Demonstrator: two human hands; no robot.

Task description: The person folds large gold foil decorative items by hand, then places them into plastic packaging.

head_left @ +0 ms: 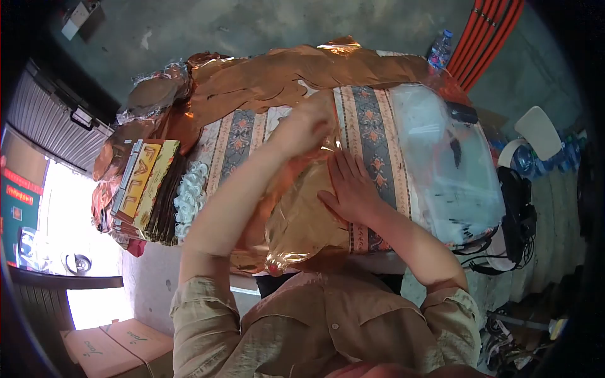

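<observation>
A shiny copper-coloured foil sheet (310,211) lies on the patterned cloth of the table in front of me, wrinkled and overlapping itself. My right hand (353,189) rests flat on its right edge, fingers stretched out and a little apart. Farther up, my left hand (310,123) is closed above the sheet's far part, slightly blurred. Its fingertips are hidden, so I cannot make out what they hold, if anything. Beyond it, a broad pile of overlapping foil pieces (265,79) runs along the table's far edge.
Printed packets (142,183) are stacked at the left, beside curled white strips (190,195). A clear plastic bag (447,170) covers the table's right side. A water bottle (440,49) stands at the far right corner, near red pipes (485,38). A cardboard box (116,349) sits lower left.
</observation>
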